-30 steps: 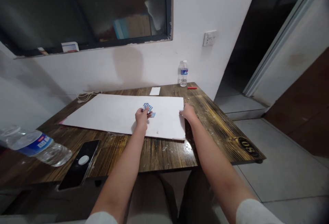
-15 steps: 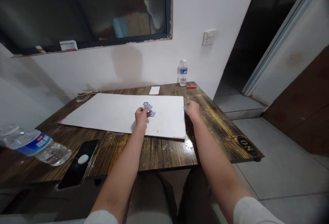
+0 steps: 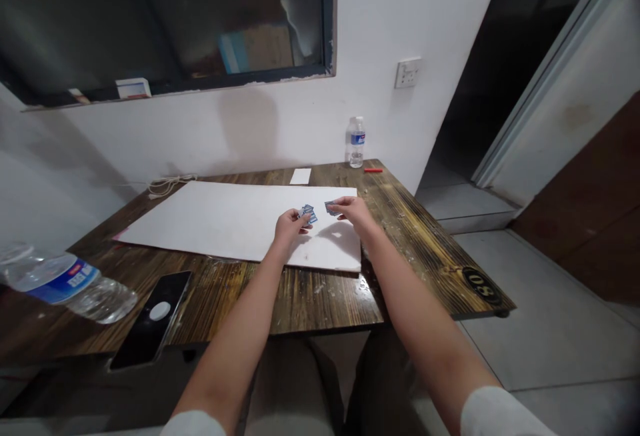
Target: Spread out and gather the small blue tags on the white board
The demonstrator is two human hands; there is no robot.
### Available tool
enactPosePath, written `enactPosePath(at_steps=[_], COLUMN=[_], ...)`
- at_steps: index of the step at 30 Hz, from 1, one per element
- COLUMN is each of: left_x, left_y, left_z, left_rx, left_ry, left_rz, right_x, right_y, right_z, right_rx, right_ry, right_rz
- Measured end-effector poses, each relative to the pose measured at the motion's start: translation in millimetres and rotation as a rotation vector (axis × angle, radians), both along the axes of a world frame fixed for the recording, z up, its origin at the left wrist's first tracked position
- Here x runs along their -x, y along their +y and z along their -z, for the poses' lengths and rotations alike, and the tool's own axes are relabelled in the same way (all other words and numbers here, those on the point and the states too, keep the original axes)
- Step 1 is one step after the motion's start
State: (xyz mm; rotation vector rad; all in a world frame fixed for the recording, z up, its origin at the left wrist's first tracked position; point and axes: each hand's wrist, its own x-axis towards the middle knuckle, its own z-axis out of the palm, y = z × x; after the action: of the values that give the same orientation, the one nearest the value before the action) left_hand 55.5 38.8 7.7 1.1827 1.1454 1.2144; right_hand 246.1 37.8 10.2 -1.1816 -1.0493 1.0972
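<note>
My left hand (image 3: 290, 228) is closed on several small blue-and-white cards (image 3: 309, 214), which overlap unevenly between thumb and fingers. A short gap to the right, my right hand (image 3: 353, 213) pinches another small blue-and-white card (image 3: 331, 207), or a few together; I cannot tell how many. Both hands hover over the right part of a white board (image 3: 225, 219) lying on the table, and shadows fall below them. What is printed on the cards is too small to read.
On the dark wooden table (image 3: 320, 303) lie a black phone (image 3: 145, 329) with a white disc and a large water bottle (image 3: 75, 283) at left. A white paper (image 3: 301, 176), a small upright bottle (image 3: 357, 143), a red stick-like object (image 3: 373, 171) and a cable (image 3: 170, 185) are along the back.
My right hand has come left from beyond the board's right edge with its card. My left hand has shifted slightly right, and its cards are now bunched closer together.
</note>
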Motion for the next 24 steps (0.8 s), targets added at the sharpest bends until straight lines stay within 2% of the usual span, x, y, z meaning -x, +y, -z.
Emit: enactPosePath(at_steps=[8, 13, 16, 20, 24], left_x=[1, -1, -2, -2, -2], left_y=[1, 0, -1, -3, -6], left_z=[2.8, 3.7, 3.0, -0.6, -4.3], left_rx=[-0.019, 0.032, 0.063, 0.095, 0.111], left_ry=[0.040, 0.013, -0.052, -0.152, -0.184], left_rz=[0.046, 0.065, 0.077, 0.102, 0.188], right_x=[17, 31, 36, 39, 39], right_y=[-2, -3, -5, -5, -1], right_z=[3.4, 6.1, 7.0, 11.2, 16.1], right_rx=[-0.074, -0.324, -0.431, -0.407, -0.400], right_ry=[0.038, -0.128, -0.253, -0.290, -0.266], right_rz=[-0.087, 0.026, 0.022, -0.080, -0.091])
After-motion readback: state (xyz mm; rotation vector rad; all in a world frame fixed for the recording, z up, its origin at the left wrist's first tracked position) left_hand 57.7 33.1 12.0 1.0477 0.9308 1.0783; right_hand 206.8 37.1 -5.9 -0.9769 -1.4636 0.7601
